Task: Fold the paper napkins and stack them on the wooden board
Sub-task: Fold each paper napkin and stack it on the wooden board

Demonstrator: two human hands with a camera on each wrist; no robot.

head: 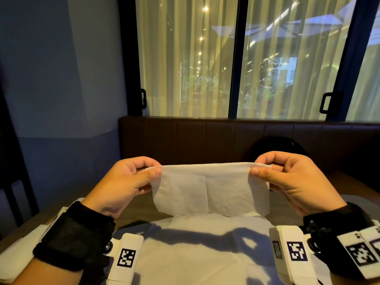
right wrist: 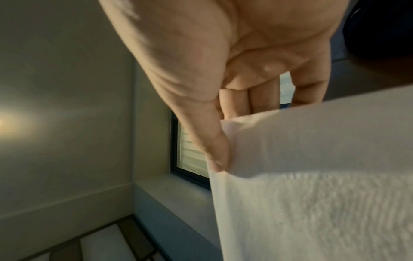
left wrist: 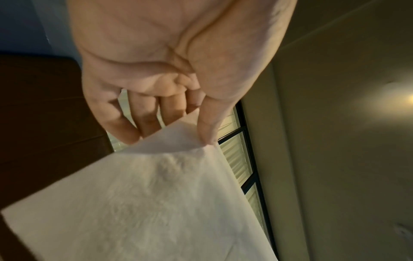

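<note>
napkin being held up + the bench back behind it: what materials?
Napkin: thin white tissue paper, matte; it creases, sags between the left hand and right hand, and shows a fine embossed grain in the wrist views. Bench back: dark brown padded upholstery, likely leather or vinyl, with stitched vertical panel seams and a faint sheen.

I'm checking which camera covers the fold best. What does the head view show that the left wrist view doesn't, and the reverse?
Only the head view shows the right hand pinching the other top corner, the white paper napkin's full width with its centre crease, and the white sheets on the table below. Only the left wrist view shows the palm-side fingers behind the paper. Both show the left hand pinching a top corner.
</note>
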